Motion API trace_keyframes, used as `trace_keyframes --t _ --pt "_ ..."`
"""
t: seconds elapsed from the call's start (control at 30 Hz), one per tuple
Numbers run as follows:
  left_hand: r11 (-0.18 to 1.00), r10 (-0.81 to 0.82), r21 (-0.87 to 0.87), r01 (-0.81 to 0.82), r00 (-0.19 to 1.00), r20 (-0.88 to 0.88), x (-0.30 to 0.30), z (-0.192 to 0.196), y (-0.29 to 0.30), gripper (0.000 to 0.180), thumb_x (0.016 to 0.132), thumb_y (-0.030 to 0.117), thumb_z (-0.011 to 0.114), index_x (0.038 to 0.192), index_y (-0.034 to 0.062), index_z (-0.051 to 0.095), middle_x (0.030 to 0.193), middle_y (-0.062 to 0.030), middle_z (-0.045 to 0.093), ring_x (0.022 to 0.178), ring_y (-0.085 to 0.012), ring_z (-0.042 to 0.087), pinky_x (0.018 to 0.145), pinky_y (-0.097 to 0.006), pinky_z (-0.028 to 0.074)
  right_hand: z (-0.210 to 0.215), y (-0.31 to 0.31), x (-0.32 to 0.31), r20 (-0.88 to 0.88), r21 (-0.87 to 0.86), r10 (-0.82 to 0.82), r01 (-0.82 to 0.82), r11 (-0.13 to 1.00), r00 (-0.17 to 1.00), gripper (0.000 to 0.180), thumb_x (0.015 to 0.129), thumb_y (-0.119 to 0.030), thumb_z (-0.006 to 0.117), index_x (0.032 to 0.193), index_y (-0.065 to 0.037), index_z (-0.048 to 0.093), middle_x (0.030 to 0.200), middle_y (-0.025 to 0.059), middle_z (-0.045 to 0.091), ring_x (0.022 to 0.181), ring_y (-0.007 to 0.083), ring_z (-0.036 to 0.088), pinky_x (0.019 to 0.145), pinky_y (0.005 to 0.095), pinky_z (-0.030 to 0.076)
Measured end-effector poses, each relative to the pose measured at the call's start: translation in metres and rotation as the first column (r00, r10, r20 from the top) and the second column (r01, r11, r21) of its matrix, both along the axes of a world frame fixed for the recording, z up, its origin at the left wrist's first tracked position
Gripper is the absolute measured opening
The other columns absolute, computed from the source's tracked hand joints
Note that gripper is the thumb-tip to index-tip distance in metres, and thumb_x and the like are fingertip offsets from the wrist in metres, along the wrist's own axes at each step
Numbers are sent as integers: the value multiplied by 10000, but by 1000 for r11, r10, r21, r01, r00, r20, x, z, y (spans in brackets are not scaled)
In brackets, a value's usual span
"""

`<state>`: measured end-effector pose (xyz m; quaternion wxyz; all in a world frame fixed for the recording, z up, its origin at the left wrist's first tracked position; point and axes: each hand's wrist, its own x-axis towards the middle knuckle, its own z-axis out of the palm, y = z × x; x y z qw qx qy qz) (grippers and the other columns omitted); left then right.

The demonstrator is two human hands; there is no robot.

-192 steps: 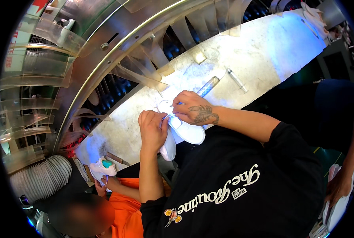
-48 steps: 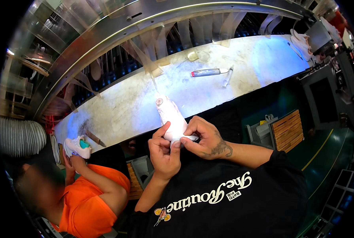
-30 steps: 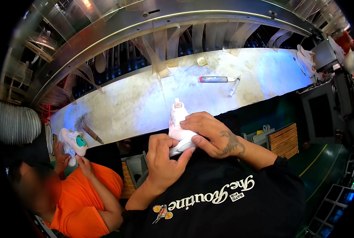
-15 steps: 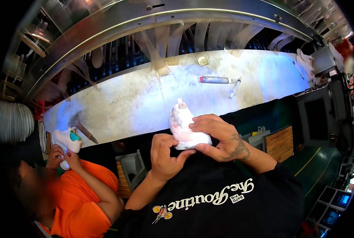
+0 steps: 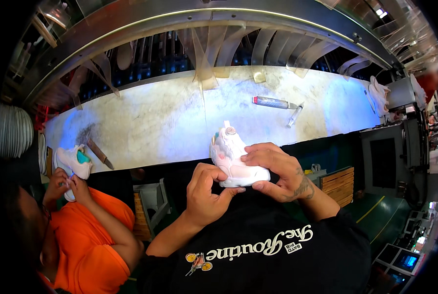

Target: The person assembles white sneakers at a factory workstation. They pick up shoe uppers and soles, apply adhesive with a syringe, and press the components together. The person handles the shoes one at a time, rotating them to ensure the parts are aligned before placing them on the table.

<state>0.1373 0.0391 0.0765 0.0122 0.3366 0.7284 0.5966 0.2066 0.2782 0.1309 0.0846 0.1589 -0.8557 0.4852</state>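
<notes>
White shoe (image 5: 232, 159) held at the near edge of the pale worktable (image 5: 155, 122); right hand (image 5: 273, 169) grasps its heel end; left hand (image 5: 206, 193) pinches its underside; grey tube (image 5: 272, 102) lies on the worktable, well beyond the shoe.

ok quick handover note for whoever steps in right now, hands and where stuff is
Left hand: at the heel end of the white shoe, fingers bent against it.
Right hand: wrapped over the shoe's top and side, gripping it.
The shoe is held at the near edge of the pale workbench.
A tube and a small pen-like tool lie untouched on the bench.
A co-worker in orange handles another shoe.
Done or left: cannot tell.
</notes>
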Motion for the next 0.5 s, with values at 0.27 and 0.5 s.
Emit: trace_keyframes --t 0.27,0.5 --pt "1000 -11 -14 11 1000 -5 -4 2 7 460 727 85 1002 971 38 615 929 -104 630 800 -257 623 677 -355 534 0 -4 -3 -21 21 -80 80 997 997 493 833 -185 912 1246 1 715 1240 177 737 1226 404 691 1032 473 568" --pt "999 -20 -33 20 1000 6 -3 2 16 439 739 83 989 953 42 608 916 -95 613 784 -250 616 665 -351 520 1 -12 -4 -43 75 -174 177 981 984 494 769 -178 957 1165 -12 712 1186 151 737 1087 362 695 932 447 578"
